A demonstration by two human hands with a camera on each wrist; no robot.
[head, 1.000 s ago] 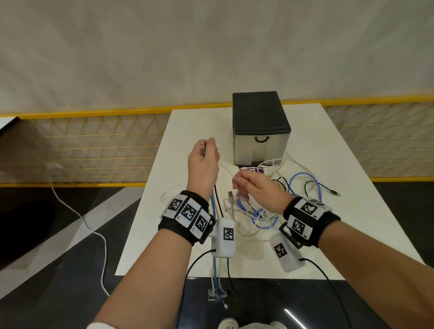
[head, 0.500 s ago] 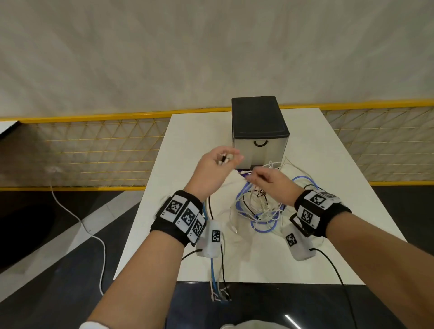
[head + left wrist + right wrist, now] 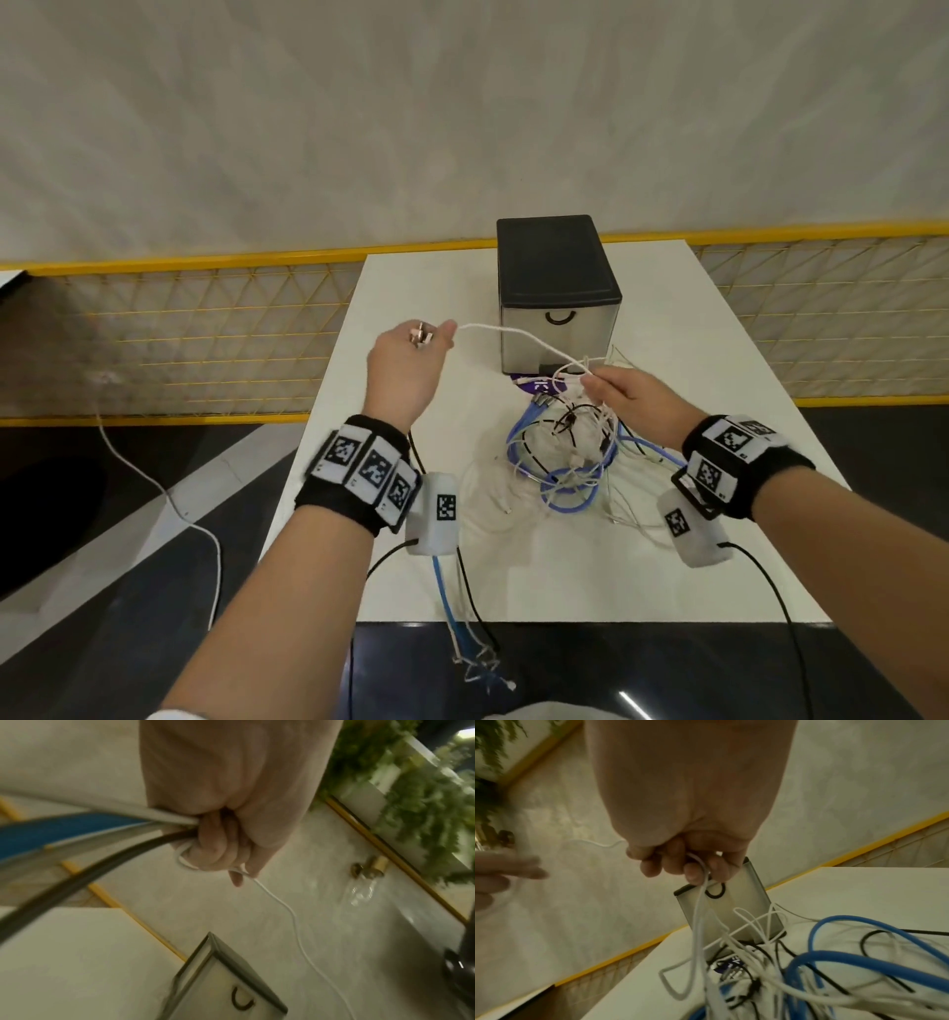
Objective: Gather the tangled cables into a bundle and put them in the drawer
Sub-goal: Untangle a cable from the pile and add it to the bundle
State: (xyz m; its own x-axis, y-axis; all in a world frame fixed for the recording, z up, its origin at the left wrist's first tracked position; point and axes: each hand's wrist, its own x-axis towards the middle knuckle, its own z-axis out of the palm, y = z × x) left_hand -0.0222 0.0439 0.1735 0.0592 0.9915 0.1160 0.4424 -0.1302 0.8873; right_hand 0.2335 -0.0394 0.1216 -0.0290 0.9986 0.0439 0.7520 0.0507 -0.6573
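While both hands (image 3: 405, 367) pinch it, white cable (image 3: 518, 336) spans between.

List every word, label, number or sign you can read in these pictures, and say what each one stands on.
No text here can be read.
Purple label under the cables, in front of the drawer unit: white characters, too small and blurred to read.
Wristbands and white wrist modules: black-and-white square marker patterns only, no words.
Drawer front: only a black handle, no lettering.
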